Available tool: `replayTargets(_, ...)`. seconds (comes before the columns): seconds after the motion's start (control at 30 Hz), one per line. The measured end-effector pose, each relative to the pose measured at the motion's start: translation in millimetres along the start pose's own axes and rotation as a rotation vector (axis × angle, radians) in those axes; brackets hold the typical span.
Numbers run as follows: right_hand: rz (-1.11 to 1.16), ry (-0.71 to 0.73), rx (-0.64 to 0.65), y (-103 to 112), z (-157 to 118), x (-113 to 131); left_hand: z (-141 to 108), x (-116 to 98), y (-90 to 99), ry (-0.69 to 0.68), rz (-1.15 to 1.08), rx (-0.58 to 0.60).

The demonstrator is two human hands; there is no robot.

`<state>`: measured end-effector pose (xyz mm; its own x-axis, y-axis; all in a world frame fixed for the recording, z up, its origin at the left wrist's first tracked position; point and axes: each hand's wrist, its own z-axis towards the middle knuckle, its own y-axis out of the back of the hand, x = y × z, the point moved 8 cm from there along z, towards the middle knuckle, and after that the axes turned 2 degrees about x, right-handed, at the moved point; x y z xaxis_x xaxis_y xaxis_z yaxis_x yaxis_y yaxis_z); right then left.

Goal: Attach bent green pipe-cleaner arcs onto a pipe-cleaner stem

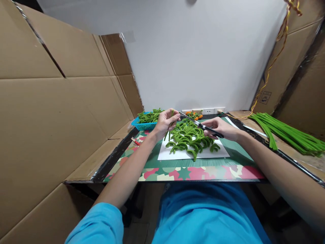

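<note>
My left hand (pixel 166 121) is closed in a pinch on a green pipe cleaner (pixel 169 134), whose ends hang below the fingers and one tip shows above. In my right hand (pixel 220 127) is a tool with a black handle and a long metal blade, which looks like scissors (pixel 205 128). Its tip points left and lies close to the left fingertips; whether it touches the pipe cleaner I cannot tell. Beneath both hands, many curved green pipe cleaner pieces (pixel 185 139) lie heaped on a white sheet of paper (pixel 172 156).
A blue basket (pixel 143 126) of green pieces stands at the back left. Orange pieces (pixel 195 116) lie near the wall sockets (pixel 209 111). Long green pipe cleaners (pixel 291 134) are bundled on the right. A small red tool (pixel 135 141) lies left. Cardboard walls (pixel 83 112) flank the table.
</note>
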<state>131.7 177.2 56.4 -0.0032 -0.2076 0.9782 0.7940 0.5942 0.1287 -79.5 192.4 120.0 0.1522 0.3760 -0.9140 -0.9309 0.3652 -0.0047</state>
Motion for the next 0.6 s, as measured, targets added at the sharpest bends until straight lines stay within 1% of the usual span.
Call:
replayTargets(0.1,-0.091,0.024,-0.067,7.6,2.7,-0.9,-0.3,2.2,-0.5,0.035,0.000,-0.009)
replayTargets(0.17,-0.147,0.056,-0.124,15.7,3.7,0.9,0.4,3.4,2.3,0.049,-0.006,-0.028)
replayTargets(0.3,-0.233,0.135,-0.188,32.8,2.8,5.7,2.8,6.1,9.5,0.060,-0.030,-0.050)
replayTargets(0.37,-0.313,0.168,-0.261,45.8,0.5,6.6,3.6,7.1,12.1,0.061,-0.050,-0.052)
replayTargets(0.43,-0.470,0.186,-0.382,62.2,-3.4,6.7,3.9,7.6,14.3,0.063,-0.074,-0.058)
replayTargets(0.5,-0.697,0.155,-0.526,79.5,-8.3,4.6,4.0,8.0,16.0,0.071,-0.089,-0.065)
replayTargets(0.57,-0.911,0.058,-0.641,95.6,-12.4,-2.0,4.1,8.3,17.2,0.081,-0.097,-0.066)
replayTargets(0.6,-0.986,-0.004,-0.678,103.0,-14.0,-6.8,4.1,8.4,17.4,0.086,-0.101,-0.063)
